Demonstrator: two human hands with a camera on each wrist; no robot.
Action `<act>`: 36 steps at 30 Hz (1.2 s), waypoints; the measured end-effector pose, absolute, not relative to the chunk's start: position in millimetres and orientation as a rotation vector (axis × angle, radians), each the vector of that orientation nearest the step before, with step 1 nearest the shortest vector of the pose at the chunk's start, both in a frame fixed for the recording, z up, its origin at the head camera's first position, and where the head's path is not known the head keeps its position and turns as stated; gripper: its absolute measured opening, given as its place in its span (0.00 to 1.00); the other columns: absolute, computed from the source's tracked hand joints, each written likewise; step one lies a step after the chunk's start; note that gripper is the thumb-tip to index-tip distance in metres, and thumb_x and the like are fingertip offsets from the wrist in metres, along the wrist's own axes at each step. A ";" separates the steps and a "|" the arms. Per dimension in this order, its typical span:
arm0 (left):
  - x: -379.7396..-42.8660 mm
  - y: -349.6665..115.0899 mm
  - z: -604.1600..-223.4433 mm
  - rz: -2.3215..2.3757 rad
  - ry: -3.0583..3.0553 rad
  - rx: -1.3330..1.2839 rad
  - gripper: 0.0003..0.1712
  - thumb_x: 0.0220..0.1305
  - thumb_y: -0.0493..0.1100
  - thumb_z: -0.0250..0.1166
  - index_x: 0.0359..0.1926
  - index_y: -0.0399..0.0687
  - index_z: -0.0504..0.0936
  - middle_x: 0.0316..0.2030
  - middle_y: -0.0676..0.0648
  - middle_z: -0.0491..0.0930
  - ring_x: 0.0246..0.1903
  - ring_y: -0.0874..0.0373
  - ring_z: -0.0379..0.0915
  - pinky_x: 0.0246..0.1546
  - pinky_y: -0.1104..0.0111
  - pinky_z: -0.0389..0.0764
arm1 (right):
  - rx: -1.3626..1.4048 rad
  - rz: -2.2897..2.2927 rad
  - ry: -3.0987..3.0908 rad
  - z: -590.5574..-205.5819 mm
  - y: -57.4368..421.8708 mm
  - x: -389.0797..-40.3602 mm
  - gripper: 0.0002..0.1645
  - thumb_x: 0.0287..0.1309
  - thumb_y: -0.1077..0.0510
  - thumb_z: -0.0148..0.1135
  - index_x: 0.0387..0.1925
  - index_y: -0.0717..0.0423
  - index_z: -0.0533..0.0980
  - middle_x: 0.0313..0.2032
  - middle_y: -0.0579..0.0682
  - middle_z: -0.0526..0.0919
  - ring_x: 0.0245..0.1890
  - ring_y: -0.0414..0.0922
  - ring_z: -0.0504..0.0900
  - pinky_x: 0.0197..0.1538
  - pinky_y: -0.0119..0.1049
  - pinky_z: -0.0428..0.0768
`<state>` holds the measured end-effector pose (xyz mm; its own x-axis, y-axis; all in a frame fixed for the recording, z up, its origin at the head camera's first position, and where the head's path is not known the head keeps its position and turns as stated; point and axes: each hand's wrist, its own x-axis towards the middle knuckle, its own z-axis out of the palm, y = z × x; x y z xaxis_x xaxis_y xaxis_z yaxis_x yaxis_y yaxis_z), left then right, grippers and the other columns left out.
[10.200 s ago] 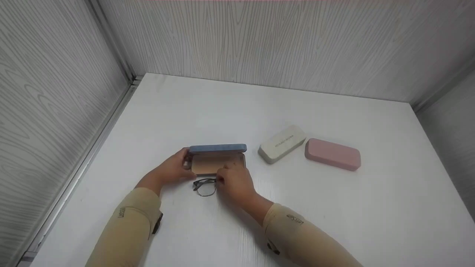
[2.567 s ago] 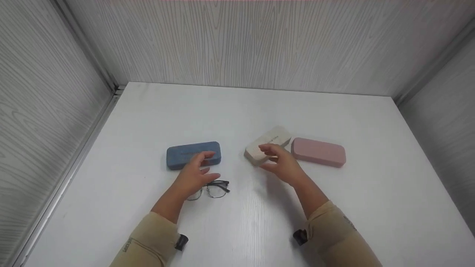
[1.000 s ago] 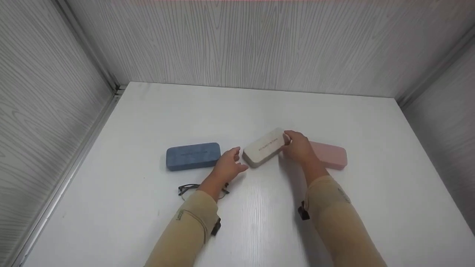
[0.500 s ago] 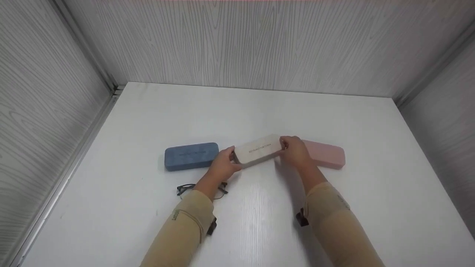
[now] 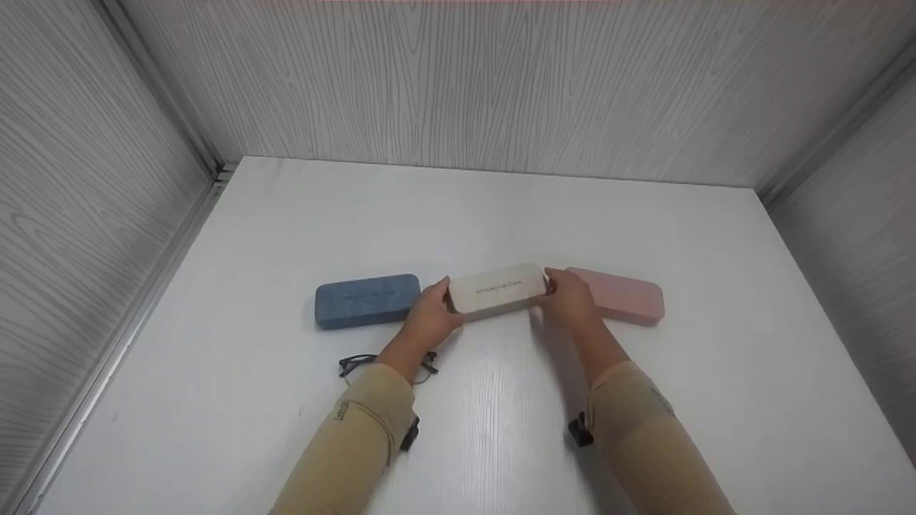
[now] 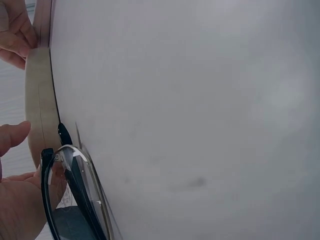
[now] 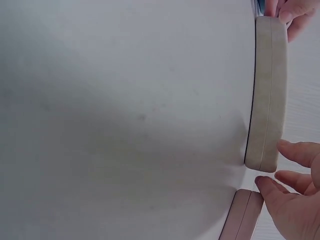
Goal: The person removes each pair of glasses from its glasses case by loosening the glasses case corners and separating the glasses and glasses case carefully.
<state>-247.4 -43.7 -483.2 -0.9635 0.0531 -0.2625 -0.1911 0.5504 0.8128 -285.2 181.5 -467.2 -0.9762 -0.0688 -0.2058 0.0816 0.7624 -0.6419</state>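
Note:
A cream eyeglass case (image 5: 499, 290) with small lettering on its lid lies closed on the table between both hands. At its left end, the left hand (image 5: 429, 318) grips it with the thumb at the front. The right hand (image 5: 571, 300) holds its right end; in the right wrist view the thumb touches the case (image 7: 267, 95), and the other fingers bend near its end. A blue eyeglass case (image 5: 368, 302) sits just left of the left hand. Behind the right hand lies a pink eyeglass case (image 5: 630, 297), partly covered. Eyeglasses (image 5: 358, 361) rest under the left forearm, partly hidden.
The white table (image 5: 458, 222) is bounded by a wood-grain panel (image 5: 458, 86) at the back and more panels at both sides. In the left wrist view, the eyeglasses (image 6: 80, 195) stand close in front of the left hand.
The blue case, open earlier, is closed. The left hand has come to the cream case's left end. Between both hands the cream case has turned straighter and shifted slightly nearer.

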 end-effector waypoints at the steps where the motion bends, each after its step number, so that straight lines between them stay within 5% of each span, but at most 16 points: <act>1: -247.7 -43.7 -483.5 1.365 2.538 -0.113 0.46 0.55 0.38 0.64 0.70 0.43 0.48 0.66 0.42 0.56 0.66 0.51 0.50 0.66 0.63 0.53 | 0.008 -1.014 2.734 -467.6 181.0 -285.5 0.39 0.55 0.59 0.62 0.66 0.62 0.57 0.60 0.60 0.67 0.62 0.53 0.63 0.65 0.44 0.61; 12: -250.6 -39.7 -485.1 1.257 2.624 -0.076 0.46 0.56 0.38 0.64 0.70 0.42 0.47 0.66 0.41 0.55 0.66 0.50 0.49 0.67 0.63 0.51 | -0.063 -1.004 2.586 -479.8 184.1 -291.8 0.51 0.55 0.58 0.61 0.71 0.45 0.40 0.71 0.49 0.45 0.70 0.47 0.43 0.70 0.43 0.46; 25: -251.9 -37.3 -487.6 1.169 2.731 -0.078 0.42 0.56 0.40 0.64 0.68 0.41 0.52 0.63 0.40 0.62 0.64 0.49 0.56 0.66 0.63 0.56 | -0.076 -0.996 2.658 -478.8 187.8 -287.4 0.46 0.52 0.62 0.64 0.69 0.53 0.51 0.64 0.55 0.60 0.65 0.50 0.57 0.67 0.42 0.58; 36: -251.2 -42.4 -483.8 1.319 2.598 -0.123 0.45 0.47 0.33 0.69 0.67 0.43 0.58 0.62 0.44 0.64 0.62 0.51 0.58 0.64 0.63 0.59 | -0.022 -1.084 2.572 -477.3 197.2 -282.9 0.44 0.50 0.63 0.65 0.67 0.47 0.57 0.65 0.49 0.61 0.63 0.47 0.63 0.56 0.40 0.73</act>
